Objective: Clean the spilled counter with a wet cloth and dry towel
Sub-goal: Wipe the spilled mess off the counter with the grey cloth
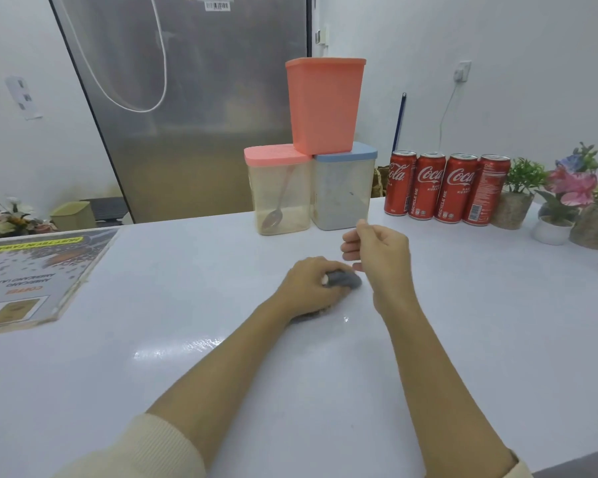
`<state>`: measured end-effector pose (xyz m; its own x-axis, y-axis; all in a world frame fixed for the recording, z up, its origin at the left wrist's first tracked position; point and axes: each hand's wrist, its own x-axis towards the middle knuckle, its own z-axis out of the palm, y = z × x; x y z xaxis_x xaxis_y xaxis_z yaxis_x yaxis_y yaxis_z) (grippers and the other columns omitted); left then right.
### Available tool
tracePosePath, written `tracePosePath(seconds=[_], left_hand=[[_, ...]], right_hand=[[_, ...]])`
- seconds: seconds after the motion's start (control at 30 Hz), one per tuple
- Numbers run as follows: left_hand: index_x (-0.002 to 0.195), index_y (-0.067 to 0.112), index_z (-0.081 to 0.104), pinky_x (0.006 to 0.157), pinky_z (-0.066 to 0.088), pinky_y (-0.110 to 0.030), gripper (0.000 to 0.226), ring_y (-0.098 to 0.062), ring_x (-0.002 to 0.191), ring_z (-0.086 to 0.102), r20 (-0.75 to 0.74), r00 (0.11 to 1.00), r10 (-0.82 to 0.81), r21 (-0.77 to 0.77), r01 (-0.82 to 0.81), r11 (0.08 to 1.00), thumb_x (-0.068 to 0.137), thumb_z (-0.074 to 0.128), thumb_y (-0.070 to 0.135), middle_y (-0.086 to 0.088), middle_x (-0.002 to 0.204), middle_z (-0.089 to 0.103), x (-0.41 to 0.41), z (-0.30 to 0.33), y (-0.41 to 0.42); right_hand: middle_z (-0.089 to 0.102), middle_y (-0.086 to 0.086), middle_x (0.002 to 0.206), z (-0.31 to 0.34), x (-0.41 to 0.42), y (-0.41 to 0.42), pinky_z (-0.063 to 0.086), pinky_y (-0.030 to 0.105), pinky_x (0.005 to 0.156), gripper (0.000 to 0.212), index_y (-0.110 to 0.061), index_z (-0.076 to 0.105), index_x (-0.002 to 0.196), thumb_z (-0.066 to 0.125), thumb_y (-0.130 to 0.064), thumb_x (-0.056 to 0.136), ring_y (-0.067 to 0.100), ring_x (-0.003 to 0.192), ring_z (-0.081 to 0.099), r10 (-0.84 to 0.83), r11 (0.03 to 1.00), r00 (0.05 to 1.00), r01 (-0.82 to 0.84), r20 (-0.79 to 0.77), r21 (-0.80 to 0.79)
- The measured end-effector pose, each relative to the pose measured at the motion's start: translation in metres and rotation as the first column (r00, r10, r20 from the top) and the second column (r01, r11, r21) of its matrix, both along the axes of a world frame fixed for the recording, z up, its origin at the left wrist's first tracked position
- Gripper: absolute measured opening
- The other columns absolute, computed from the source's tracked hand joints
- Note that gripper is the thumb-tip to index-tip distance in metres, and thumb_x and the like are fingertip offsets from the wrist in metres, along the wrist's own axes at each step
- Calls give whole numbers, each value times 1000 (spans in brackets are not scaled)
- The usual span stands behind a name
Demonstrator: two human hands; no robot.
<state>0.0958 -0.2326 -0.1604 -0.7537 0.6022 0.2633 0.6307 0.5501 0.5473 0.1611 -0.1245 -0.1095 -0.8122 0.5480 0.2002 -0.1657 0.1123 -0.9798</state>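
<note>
On the white counter [463, 339], my left hand [306, 286] grips a bunched grey cloth [346, 280] and presses it down on the surface near the middle. My right hand [377, 250] hovers just beyond and to the right of it, fingers loosely curled, holding nothing. A wet sheen [187, 346] glistens on the counter nearer to me, left of my left forearm. No towel shows in this view.
Behind my hands stand two clear containers [280, 194] with an orange tub [325, 105] stacked on top. Several cola cans [446, 188] and small potted plants [553, 198] line the right back. A laminated menu sign [32, 274] lies at the left edge.
</note>
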Motion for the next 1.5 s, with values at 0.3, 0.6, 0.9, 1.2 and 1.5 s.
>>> tracePosePath(seconds=[0.3,0.6,0.9,1.2,1.5], left_hand=[[100,30,68,79,45,-30,20,-25,92,59,-92,916,390,33,-389,921,84,57,35,-1,86,64,-55,-13,-27],[118,35,63,90,42,-24,33,-8,100,54,-39,992,-118,-64,116,991,85,64,27,8,100,62,-12,-6,53],[116,33,64,83,39,-24,30,-19,102,56,-44,994,102,-22,-103,994,86,63,31,-2,100,63,-34,-3,72],[109,29,68,77,43,-24,28,-5,81,50,-55,941,-335,4,335,942,81,72,32,7,84,59,51,-2,97],[111,30,67,90,43,-25,25,-7,98,53,-120,987,-109,-52,103,993,87,64,22,14,101,65,18,-6,46]], right_hand=[[66,4,70,-3,21,91,45,26,66,33,-12,63,68,46,-22,95,17,67,62,-178,977,981,167,73,134],[67,3,73,-23,21,110,49,34,78,35,-10,65,74,44,-25,97,21,76,64,-230,925,964,173,134,339],[65,-1,69,-24,28,112,50,35,78,35,-13,64,71,44,-26,97,19,75,64,-200,945,974,164,107,282],[65,1,66,-24,30,109,53,41,80,36,-15,61,65,45,-25,95,18,68,62,-207,963,975,189,80,192],[64,2,68,-29,37,106,52,40,79,35,-14,62,69,43,-25,97,19,72,62,-215,968,971,197,101,156]])
